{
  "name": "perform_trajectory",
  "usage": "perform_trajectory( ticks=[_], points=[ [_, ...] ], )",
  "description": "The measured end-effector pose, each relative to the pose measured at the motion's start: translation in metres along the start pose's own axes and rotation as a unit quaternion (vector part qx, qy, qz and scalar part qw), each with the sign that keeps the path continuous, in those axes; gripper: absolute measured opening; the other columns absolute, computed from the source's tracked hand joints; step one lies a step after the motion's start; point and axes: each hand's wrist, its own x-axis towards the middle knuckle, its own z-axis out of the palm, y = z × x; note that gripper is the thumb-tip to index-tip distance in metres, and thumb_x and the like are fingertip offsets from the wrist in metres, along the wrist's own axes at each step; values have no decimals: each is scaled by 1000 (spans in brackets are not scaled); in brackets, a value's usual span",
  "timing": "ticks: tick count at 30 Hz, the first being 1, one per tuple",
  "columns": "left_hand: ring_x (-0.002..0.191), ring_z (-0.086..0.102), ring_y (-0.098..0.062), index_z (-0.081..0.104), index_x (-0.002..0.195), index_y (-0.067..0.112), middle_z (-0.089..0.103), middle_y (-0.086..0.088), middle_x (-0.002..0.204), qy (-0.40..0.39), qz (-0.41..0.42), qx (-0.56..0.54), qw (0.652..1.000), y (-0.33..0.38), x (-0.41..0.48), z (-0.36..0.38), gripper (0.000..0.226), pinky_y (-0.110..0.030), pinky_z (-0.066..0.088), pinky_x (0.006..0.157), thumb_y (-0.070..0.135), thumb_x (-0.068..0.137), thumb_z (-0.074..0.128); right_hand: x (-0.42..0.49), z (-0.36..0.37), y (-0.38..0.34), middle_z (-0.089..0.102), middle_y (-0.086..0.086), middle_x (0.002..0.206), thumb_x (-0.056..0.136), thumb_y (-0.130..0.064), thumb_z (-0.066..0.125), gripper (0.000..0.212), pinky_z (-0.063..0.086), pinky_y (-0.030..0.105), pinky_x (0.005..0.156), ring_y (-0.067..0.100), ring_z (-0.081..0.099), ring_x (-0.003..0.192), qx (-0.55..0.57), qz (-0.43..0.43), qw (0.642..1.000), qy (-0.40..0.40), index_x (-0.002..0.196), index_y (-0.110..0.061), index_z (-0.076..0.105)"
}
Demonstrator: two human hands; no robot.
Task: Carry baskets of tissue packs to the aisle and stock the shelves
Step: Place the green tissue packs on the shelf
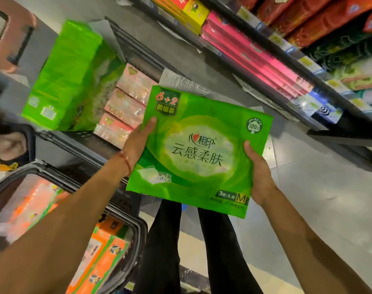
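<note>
Both hands hold one green tissue pack [199, 149] flat in the air, printed face up, above the grey floor [320, 209] and the person's black trousers [163, 240].

The left hand [138, 143] grips the pack's left edge, thumb on the top face and the other fingers hidden beneath. A red cord bracelet [127, 163] sits on that wrist. The right hand [259, 172] grips the right edge in the same manner, thumb on top.

To the left, a dark basket [138, 49] contains further green packs [68, 77] and pink packs [125, 107] side by side. Nearer the person, a second basket [139, 229] holds orange packs [104, 257].

To the right, the shelving [233, 60] carries pink packs [252, 58] on a lower level and red packs [318, 18] above. Items further along the shelving are blurred and appear to be more paper goods.
</note>
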Motion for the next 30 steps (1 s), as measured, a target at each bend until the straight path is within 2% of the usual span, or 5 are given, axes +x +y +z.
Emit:
perform_trajectory(
  ticks=[9,17,24,27,30],
  points=[
    [128,61,-33,63,137,29,65,-7,137,42,3,-171,984,-2,-160,-48,70,-53,44,109,71,82,68,-91,66,-61,75,6,128,83,-47,79,63,55,53,104,31,72,119,-140,-9,988,-61,139,-22,66],
    [116,68,-32,65,131,24,71,-8,126,156,76,-292,940,2,-307,-31,42,-52,53,101,43,93,66,-152,122,-122,73,-3,133,63,-72,88,89,46,52,115,23,68,126,-310,-28,930,-195,139,-29,67],
    [115,69,-25,70,121,33,74,3,122,357,109,-353,858,-20,-407,35,67,-53,50,104,77,70,73,-179,138,-165,66,-3,142,60,-77,86,104,43,52,119,22,62,131,-446,-39,836,-319,147,-27,58],
    [120,65,-19,67,128,29,70,8,128,424,113,-397,806,-34,-443,74,66,-48,45,111,72,78,71,-217,145,-185,53,-5,155,55,-84,85,122,43,49,120,18,55,138,-511,-53,785,-347,155,-23,48],
    [123,64,-19,64,132,24,69,5,130,464,142,-449,750,-48,-475,118,70,-48,43,113,67,78,74,-267,149,-197,66,-16,136,78,-65,80,78,55,40,108,7,67,121,-545,-48,717,-432,142,-27,60]
  ],
)
